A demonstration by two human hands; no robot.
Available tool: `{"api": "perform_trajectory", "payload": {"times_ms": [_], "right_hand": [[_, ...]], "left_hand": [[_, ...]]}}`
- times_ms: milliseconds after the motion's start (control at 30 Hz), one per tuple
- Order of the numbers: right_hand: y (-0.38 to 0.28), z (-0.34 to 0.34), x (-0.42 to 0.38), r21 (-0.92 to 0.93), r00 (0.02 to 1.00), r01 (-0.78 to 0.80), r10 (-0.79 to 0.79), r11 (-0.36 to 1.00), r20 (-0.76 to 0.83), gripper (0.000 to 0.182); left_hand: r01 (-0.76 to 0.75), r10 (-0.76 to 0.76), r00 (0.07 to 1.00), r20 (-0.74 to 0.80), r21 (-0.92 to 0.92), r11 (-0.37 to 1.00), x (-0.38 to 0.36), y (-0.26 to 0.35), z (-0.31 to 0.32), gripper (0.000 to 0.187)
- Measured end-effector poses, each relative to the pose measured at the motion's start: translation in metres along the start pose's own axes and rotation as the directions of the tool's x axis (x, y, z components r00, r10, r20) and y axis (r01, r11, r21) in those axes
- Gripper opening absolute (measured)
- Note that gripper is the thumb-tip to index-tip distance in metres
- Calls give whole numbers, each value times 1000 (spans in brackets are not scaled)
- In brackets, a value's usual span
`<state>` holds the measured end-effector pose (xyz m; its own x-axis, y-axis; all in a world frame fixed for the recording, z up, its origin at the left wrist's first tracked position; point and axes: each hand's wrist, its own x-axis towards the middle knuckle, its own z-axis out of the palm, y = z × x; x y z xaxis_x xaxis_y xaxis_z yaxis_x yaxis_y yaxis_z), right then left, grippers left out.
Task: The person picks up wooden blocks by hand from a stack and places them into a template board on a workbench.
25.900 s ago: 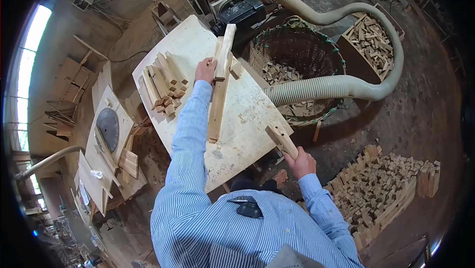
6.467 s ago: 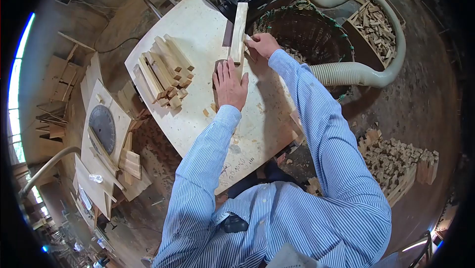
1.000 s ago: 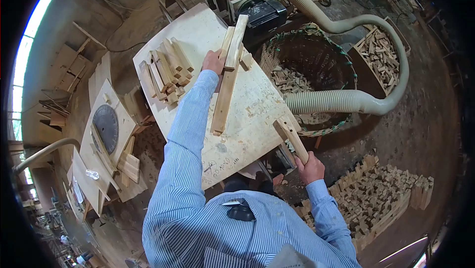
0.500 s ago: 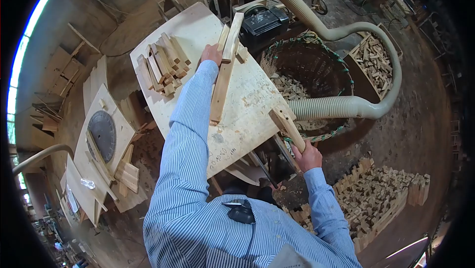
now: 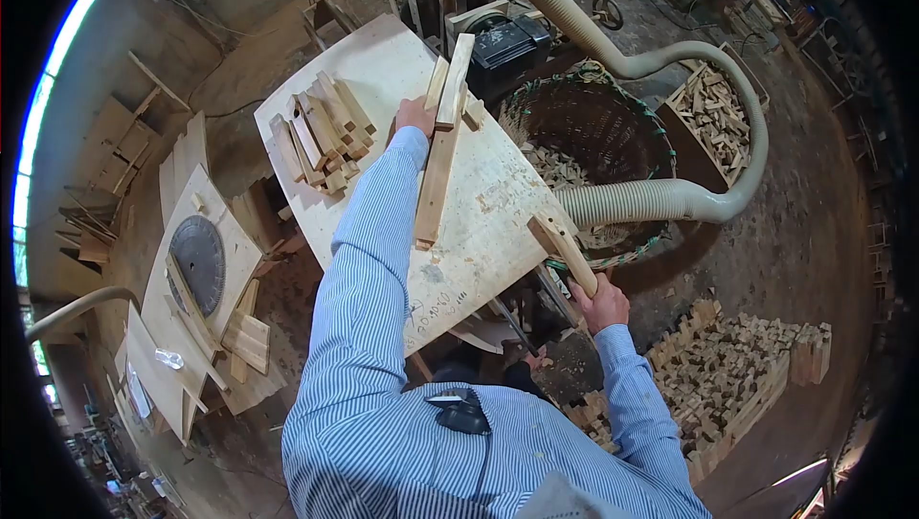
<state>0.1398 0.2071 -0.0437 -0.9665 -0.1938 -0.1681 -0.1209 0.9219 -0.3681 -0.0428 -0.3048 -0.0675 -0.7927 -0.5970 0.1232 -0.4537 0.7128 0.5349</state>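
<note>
My left hand (image 5: 414, 117) is closed on a short wooden piece (image 5: 436, 84) against a wooden fence (image 5: 454, 88) on the pale tabletop (image 5: 488, 193). A longer reddish board (image 5: 437, 184) lies along the fence toward me. My right hand (image 5: 603, 305) is wrapped round the end of a wooden bar (image 5: 571, 256) at the table's right corner. Left of my left hand, a stack of wooden sticks (image 5: 321, 131) rests on the tabletop.
Behind the table is a black motor (image 5: 510, 40). A ribbed hose (image 5: 661, 203) crosses a woven basket (image 5: 613, 126) of offcuts at the right. A large pile of wood blocks (image 5: 718, 375) lies lower right. A circular blade (image 5: 197, 265) lies on boards at the left.
The view has shifted slightly. Both hands keep their holds, and the bar in my right hand stays at the table corner.
</note>
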Motion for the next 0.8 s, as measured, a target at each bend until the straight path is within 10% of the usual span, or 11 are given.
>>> {"api": "perform_trajectory", "payload": {"times_ms": [300,367,467,600,700,800], "right_hand": [[-4,-13,0,-33,1000,-6,6,999,26,50],[-6,-17,-1,-28,999,-21,23,999,40,50],[-11,-29,-5,-24,997,-41,42,999,59,49],[-13,-34,-4,-46,999,-19,21,999,49,49],[-15,-38,-2,-52,998,-26,29,998,60,48],[-20,-42,-3,-64,997,-38,42,997,62,47]], "left_hand": [[53,-54,999,3,-226,973,-17,11,-14,46],[-78,50,963,-265,-94,992,-17,13,-15,42],[-141,191,945,-266,196,970,-18,22,-39,39],[-344,353,933,-75,116,932,-26,17,-47,36],[-63,32,979,-201,-150,987,-20,4,-24,35],[103,-96,993,64,-127,987,1,-2,-14,36]]}}
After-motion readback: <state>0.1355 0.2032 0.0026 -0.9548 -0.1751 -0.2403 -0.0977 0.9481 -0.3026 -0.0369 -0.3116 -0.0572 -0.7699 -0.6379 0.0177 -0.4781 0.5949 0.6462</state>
